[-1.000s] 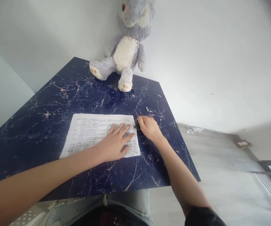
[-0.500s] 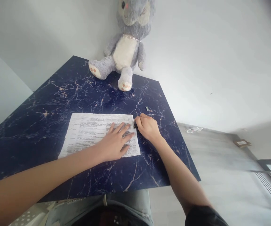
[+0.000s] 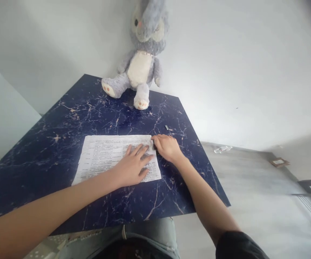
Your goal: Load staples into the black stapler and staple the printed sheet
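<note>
A printed sheet of paper (image 3: pixel 98 154) lies flat on the dark blue marbled table (image 3: pixel 90 118). My left hand (image 3: pixel 134 165) rests palm down on its right half, fingers spread. At the sheet's right edge, my right hand (image 3: pixel 167 146) is closed around a small black object (image 3: pixel 154 146). Most of that object is hidden under the fingers, so its kind does not show. Just beyond my right hand lies a small grey metallic piece (image 3: pixel 167 127) on the tabletop.
A grey plush toy (image 3: pixel 142 68) with a cream belly sits at the table's far edge against the white wall (image 3: pixel 225 72). To the right, on the floor, lie a clear plastic item (image 3: pixel 222 149) and a brown item with a white label (image 3: pixel 279 162).
The camera view has tilted slightly, so the table and toy appear lower. The fingers of my right hand have shifted a little, now reaching over the paper's edge. My left hand stays put.
</note>
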{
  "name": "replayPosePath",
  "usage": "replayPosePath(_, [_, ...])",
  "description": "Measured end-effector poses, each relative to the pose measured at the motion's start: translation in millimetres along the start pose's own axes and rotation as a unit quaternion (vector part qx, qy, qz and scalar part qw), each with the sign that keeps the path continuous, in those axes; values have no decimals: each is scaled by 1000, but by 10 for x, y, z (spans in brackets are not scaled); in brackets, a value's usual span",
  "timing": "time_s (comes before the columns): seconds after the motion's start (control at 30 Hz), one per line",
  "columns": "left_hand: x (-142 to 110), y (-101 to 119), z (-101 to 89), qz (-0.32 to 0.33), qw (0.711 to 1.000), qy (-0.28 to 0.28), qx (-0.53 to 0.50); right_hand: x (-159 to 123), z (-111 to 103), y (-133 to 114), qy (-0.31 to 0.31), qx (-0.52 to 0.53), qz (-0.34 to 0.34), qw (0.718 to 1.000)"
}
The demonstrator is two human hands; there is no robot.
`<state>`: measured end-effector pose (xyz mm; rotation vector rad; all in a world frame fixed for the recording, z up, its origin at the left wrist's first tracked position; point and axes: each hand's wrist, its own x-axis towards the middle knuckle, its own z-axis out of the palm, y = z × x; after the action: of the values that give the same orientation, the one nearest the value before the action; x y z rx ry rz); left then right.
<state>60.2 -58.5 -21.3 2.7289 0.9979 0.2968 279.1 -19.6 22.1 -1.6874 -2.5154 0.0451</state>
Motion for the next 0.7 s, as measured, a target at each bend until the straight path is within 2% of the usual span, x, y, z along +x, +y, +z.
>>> replayPosePath(0.1, [-4, -17, -28, 2, 1000, -10, 0, -51, -150, 277, -47, 132, -103, 985])
replayPosePath(0.2, [-8, -37, -30, 1, 1000, -17, -9, -102, -226, 560, -76, 141, -151, 976])
replayPosePath(0.3, [2, -43, -2, 1, 1000, -12, -22, -142, -277, 809, -59, 97, -99, 989])
replayPosePath(0.37, [20, -32, -7, 5, 999, 22, -34, -146, -310, 882, 0, 86, -26, 996])
replayPosePath(0.4, [31, -29, -29, 7, 997, 56, -45, -136, -319, 864, 41, 96, 11, 994])
replayPosePath(0.47, [44, -58, -125, 13, 984, 161, -80, -91, -296, 696, 112, 148, 61, 981])
replayPosePath(0.53, [29, -187, -280, 27, 951, 289, -103, -22, -204, 376, 121, 219, 65, 966])
replayPosePath(0.6, [-21, -455, -469, 38, 912, 400, -83, 58, -59, -5, 98, 254, 53, 961])
replayPosePath(0.63, [-57, -639, -564, 33, 897, 436, -63, 96, 17, -183, 83, 262, 44, 960])
replayPosePath(0.7, [-138, -1066, -735, -50, 862, 503, -32, 154, 143, -458, 50, 262, 25, 963])
